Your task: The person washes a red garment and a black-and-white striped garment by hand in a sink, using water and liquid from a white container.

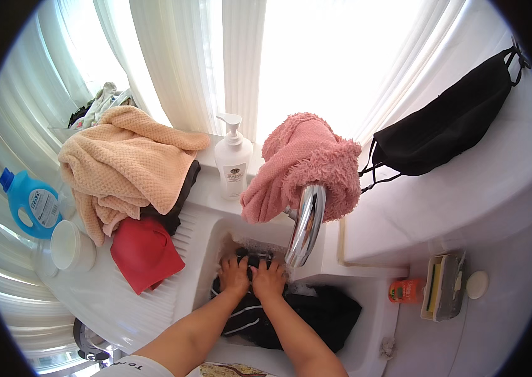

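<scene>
Left hand [233,276] and right hand [268,278] are set side by side, just apart, on the black garment with white stripes [322,314]; whether the fingers are clamped on cloth cannot be told. The garment lies in the sink basin [376,317], lower centre of the frame, with suds at its upper end. Step in hand, as judged: hand-washing, kneading stage. The next move likely calls for a firm two-handed hold on a fresh fold, knuckles clear of the chrome faucet [307,226], centre frame.
</scene>
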A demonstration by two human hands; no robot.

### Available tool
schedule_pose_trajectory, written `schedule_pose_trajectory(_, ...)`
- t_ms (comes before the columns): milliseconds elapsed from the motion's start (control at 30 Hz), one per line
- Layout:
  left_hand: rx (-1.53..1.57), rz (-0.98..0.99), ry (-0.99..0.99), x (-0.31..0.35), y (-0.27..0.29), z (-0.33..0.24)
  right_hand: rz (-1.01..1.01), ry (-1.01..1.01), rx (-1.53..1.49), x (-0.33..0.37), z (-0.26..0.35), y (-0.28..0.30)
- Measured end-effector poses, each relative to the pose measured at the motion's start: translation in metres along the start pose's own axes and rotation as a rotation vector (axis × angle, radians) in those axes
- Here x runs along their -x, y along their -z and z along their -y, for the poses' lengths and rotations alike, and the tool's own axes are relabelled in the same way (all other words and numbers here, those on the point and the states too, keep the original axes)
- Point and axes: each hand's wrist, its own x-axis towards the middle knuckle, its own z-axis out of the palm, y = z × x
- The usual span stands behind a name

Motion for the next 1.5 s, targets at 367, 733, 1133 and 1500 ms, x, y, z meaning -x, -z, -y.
schedule_pose_trajectory(367,1.468,-0.027,0.617,-0.035,-0.002,0.017,0.026,0.264,-0.642,-0.009,0.013,0.058)
schedule_pose_trajectory(733,1.654,0.549,0.774,0.073,0.079,0.013,-0.335,0.342,-0.535,0.086,0.046,0.117)
schedule_pose_trajectory(1133,1.607,0.65,0.519,0.104,0.128,0.005,-0.471,0.35,-0.429,0.121,0.03,0.126)
schedule_pose_trajectory(1500,1.415,0.333,-0.115,0.092,0.243,-0.022,0.387,0.309,-0.2,0.153,-0.049,0.202)
